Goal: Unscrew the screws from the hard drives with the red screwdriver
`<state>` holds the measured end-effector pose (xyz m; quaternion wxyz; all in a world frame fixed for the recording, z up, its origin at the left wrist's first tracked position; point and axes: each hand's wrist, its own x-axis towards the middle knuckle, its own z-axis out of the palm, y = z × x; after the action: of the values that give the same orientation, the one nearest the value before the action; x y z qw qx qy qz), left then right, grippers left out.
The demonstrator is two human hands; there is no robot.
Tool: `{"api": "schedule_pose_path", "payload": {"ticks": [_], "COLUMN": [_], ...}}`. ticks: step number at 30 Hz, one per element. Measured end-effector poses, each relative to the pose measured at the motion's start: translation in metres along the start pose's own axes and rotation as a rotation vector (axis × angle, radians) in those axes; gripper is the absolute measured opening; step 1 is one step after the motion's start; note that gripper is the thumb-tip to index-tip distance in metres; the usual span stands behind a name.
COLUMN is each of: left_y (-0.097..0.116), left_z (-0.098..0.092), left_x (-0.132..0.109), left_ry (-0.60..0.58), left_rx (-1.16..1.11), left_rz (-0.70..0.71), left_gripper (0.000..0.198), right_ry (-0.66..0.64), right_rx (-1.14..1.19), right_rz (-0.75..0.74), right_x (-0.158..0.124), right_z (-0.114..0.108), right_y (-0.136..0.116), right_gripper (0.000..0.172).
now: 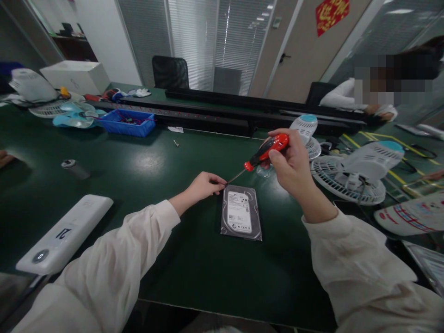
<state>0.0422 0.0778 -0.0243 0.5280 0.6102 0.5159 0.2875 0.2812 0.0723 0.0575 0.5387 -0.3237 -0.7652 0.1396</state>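
A hard disk drive (239,213) with a white label lies flat on the green table in front of me. My right hand (293,159) grips the red and black handle of a screwdriver (265,151), its shaft slanting down to the left. The tip reaches the drive's far left corner. At that same corner, my left hand (208,185) has its thumb and fingers pinched together close to the screwdriver tip. Whatever sits between those fingertips is too small to make out.
A white power bank (65,233) and a grey cylinder (75,169) lie at left. Farther back stands a blue tray (128,124) with small parts. White fans (360,171) and a patterned white bottle (411,215) are at right. Across the table sits a person (342,95).
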Motion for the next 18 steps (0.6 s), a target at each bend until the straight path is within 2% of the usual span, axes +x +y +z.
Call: {"api": "schedule_pose_path", "payload": {"ticks": [18], "left_y": [-0.0005], "left_z": [-0.0011], "left_x": [-0.0013], "left_ry": [-0.006], "left_rx": [0.017], "left_rz": [0.002], "left_gripper": [0.014], "right_ry": [-0.025], "right_rx": [-0.020], "right_rz": [0.024], "right_x": [-0.0004], "right_z": [-0.0021], "right_y": [-0.0038], "right_gripper": [0.034]}}
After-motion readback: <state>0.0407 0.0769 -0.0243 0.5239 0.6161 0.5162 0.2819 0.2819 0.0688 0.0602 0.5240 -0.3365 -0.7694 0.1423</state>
